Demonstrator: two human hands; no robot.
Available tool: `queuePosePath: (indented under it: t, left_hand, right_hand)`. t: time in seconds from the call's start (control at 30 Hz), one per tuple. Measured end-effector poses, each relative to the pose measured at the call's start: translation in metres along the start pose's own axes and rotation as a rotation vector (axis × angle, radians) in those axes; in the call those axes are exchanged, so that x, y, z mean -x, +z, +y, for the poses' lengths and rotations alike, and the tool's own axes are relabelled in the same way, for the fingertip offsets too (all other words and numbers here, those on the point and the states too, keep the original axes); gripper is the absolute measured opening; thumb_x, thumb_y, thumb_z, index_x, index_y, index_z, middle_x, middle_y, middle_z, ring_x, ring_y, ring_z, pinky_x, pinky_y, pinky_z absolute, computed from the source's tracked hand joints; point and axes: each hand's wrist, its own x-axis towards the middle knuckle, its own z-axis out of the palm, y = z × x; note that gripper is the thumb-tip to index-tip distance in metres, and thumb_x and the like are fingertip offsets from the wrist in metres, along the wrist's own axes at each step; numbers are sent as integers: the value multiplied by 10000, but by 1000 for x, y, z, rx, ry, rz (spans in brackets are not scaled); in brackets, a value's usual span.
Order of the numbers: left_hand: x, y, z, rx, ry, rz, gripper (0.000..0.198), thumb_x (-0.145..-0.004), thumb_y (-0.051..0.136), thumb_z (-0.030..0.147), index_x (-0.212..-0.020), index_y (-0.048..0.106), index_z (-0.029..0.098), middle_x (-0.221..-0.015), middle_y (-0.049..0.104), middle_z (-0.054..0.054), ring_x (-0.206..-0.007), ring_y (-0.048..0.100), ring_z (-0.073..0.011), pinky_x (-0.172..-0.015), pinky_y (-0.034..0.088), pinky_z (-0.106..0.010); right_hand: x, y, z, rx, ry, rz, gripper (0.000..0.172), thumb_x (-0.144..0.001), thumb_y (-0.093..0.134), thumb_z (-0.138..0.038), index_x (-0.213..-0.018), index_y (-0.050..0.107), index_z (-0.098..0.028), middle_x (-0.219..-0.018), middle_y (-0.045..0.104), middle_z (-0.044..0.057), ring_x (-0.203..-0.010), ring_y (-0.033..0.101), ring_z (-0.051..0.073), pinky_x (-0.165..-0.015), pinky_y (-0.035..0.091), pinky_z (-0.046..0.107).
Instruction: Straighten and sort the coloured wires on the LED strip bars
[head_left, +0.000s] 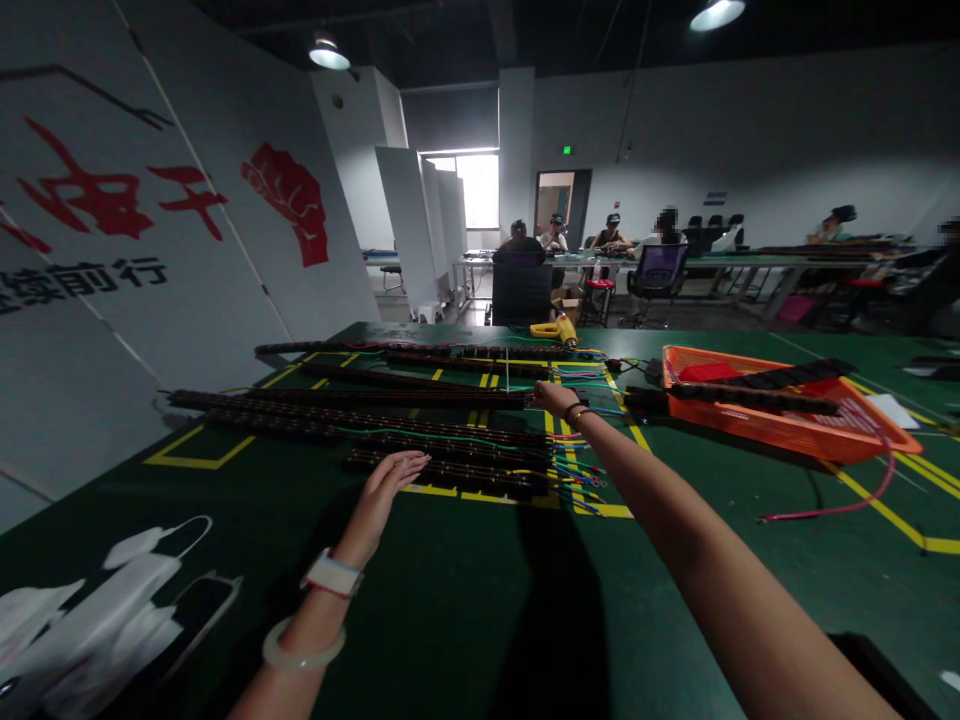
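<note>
Long black-wrapped wire bundles (420, 425) lie side by side across the green table, with coloured wire ends (589, 475) fanning out on their right. My right hand (553, 398) reaches far forward, its fingers closed at the right end of a dark wire bundle (480, 399) in the back group. Just left of those fingers a thin white strip (508, 370) sticks up, perhaps a cable tie. Over the nearest bundles, my left hand (394, 475) has its fingers stretched out and holds nothing. Whether its fingertips touch the bundle cannot be made out.
An orange basket (787, 440) with black strips stands at the right, a pink cable (832, 515) trailing from it. Behind the bundles lies a yellow heat gun (556, 329). White items and a phone (199, 610) occupy the front left. Several people sit at far tables.
</note>
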Motion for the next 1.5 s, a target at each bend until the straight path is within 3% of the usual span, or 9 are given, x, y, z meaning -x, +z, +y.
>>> queuePosePath:
  t: [0.13, 0.23, 0.37, 0.47, 0.7, 0.83, 1.1, 1.3, 1.5]
  left_hand:
    - [-38, 14, 0, 254, -139, -52, 396, -850, 474, 344, -1136, 565, 85, -1218, 588, -221, -1116, 579, -287, -1014, 392, -451]
    - [-75, 18, 3, 546, -296, -19, 636, -841, 454, 482, -1313, 411, 58, -1355, 436, -274, -1224, 486, -315, -997, 416, -455]
    - [-112, 11, 8, 703, -269, 163, 807, -832, 213, 657, -1420, 223, 104, -1448, 306, -250, -1301, 397, -293, -963, 440, -464]
    - [-119, 1, 10, 741, -179, 221, 795, -837, 112, 660, -1382, 322, 121, -1410, 394, -213, -1271, 436, -263, -947, 456, -440]
    - [-87, -16, 8, 769, -94, 238, 662, -868, 282, 581, -1273, 471, 93, -1277, 537, -211, -1138, 557, -267, -939, 465, -465]
    - [-68, -21, 15, 781, -71, 218, 629, -864, 341, 561, -1235, 504, 80, -1221, 578, -219, -1099, 584, -278, -917, 488, -470]
    - [-15, -38, 21, 808, -30, 196, 570, -851, 447, 501, -1221, 521, 73, -1196, 607, -205, -1126, 572, -295, -943, 482, -472]
    - [23, -54, 4, 776, -26, 251, 553, -848, 464, 483, -1236, 523, 94, -1201, 613, -189, -1131, 574, -281, -949, 487, -444]
    - [19, -64, -11, 670, -105, 292, 591, -850, 441, 519, -1263, 495, 100, -1209, 604, -188, -1144, 563, -286, -979, 461, -441]
  right_hand:
    - [-31, -15, -14, 92, -79, -98, 320, -906, 533, -332, -1169, 526, -150, -1153, 554, 78, -970, 575, 187, -824, 499, 398]
    - [-36, -27, -25, 154, -146, -145, 297, -910, 518, -373, -1089, 556, -139, -1069, 599, 95, -917, 596, 199, -778, 483, 347]
    - [-7, -40, -47, 213, -231, -160, 336, -927, 459, -429, -1086, 515, -138, -995, 640, 131, -877, 614, 227, -685, 417, 278]
    - [32, -40, -60, 283, -319, -171, 338, -958, 372, -439, -1050, 499, -140, -887, 664, 120, -776, 628, 211, -601, 368, 257]
    - [104, -23, -76, 127, -332, -104, 350, -970, 318, -459, -914, 507, -169, -806, 660, 80, -688, 609, 171, -533, 294, 251]
    - [124, -25, -85, 32, -310, -33, 336, -973, 317, -446, -903, 504, -175, -775, 651, 64, -677, 597, 163, -539, 284, 247]
    - [161, -26, -79, -124, -316, -95, 293, -955, 374, -450, -938, 496, -185, -732, 638, 36, -648, 599, 155, -535, 300, 229]
    - [172, -19, -78, -148, -333, -134, 289, -956, 368, -447, -923, 490, -186, -738, 633, 35, -653, 594, 156, -547, 305, 234]
    - [168, -10, -79, -151, -257, -228, 248, -946, 414, -426, -928, 492, -192, -756, 643, 28, -664, 595, 156, -545, 289, 240]
